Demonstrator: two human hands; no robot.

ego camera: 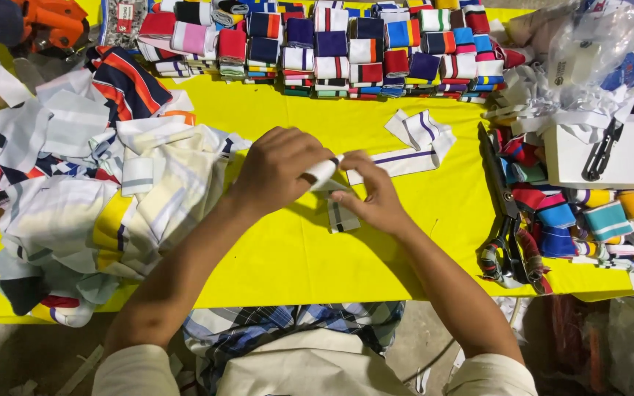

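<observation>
A white striped cloth strip (329,174) is being rolled at the middle of the yellow table (288,249), pinched by the left hand (277,169) and right hand (376,194); many rolls (346,48) are stacked behind; a big loose pile (97,198) is left.

Two hands (280,169), one pair of black scissors (504,213), one orange tool (56,22), one clear plastic bag (596,51)
</observation>
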